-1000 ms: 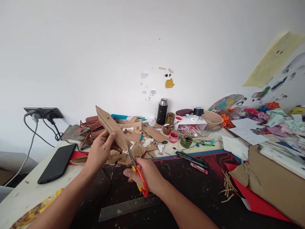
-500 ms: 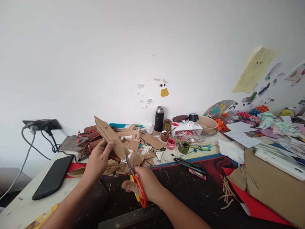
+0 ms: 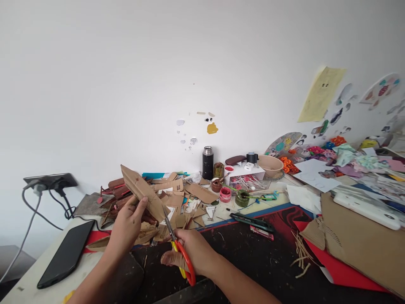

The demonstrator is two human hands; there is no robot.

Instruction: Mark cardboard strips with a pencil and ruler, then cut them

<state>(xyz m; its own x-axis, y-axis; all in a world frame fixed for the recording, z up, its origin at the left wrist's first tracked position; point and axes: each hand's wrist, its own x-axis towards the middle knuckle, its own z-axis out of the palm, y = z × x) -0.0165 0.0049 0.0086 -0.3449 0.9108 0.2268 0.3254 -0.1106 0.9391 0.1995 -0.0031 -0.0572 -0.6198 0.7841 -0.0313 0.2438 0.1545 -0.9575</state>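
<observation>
A long, pointed piece of brown cardboard [image 3: 144, 190] is pinched in my left hand [image 3: 129, 219], thumb on its face, tip slanting up to the left. My right hand [image 3: 194, 251] grips scissors [image 3: 186, 261] with red-orange and yellow handles. Their blades meet the lower right end of the cardboard. Whether the blades are parted there is too fine to tell. Behind both hands lies a heap of cardboard scraps [image 3: 201, 193], partly hidden by the held piece.
A phone [image 3: 66, 253] lies at the left, below a power strip [image 3: 52, 180] with cables. Behind the dark mat stand a black flask [image 3: 208, 162] and paint jars [image 3: 225, 194]. A utility knife [image 3: 251, 221] rests on the mat. Large cardboard [image 3: 363, 249] covers the right side.
The view has shifted slightly, turning a little to the right. Both hands keep their hold on the cardboard and scissors, with the blades still at the cardboard's lower end.
</observation>
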